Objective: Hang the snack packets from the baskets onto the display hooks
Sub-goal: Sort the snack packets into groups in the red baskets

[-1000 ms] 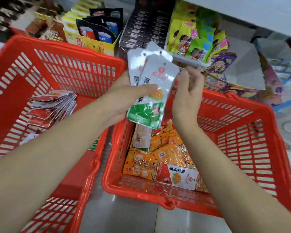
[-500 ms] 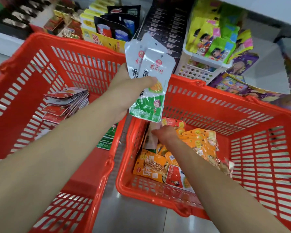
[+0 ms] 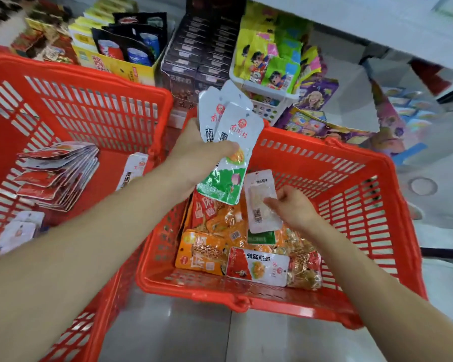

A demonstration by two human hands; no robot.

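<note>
Left hand [image 3: 194, 155], forearm extended: grip clamped on several fanned white-and-green packets [image 3: 228, 152] above the right basket [image 3: 351, 178]. Right hand [image 3: 293, 207]: fingertips pinch 1 pale packet [image 3: 260, 202], barcode side up, low inside it.

i see a grey, shiny floor [image 3: 168, 335]. two red baskets sit right on it, close side by side: the left basket [image 3: 63, 74] and the right basket [image 3: 207, 292]. boxes [image 3: 120, 67] stand behind them.

left hand [image 3: 198, 156] raised, thumb clamping white packets [image 3: 242, 129] | right hand [image 3: 294, 209] lower, fingers [image 3: 275, 205] pinching clear packet [image 3: 259, 194]
</note>
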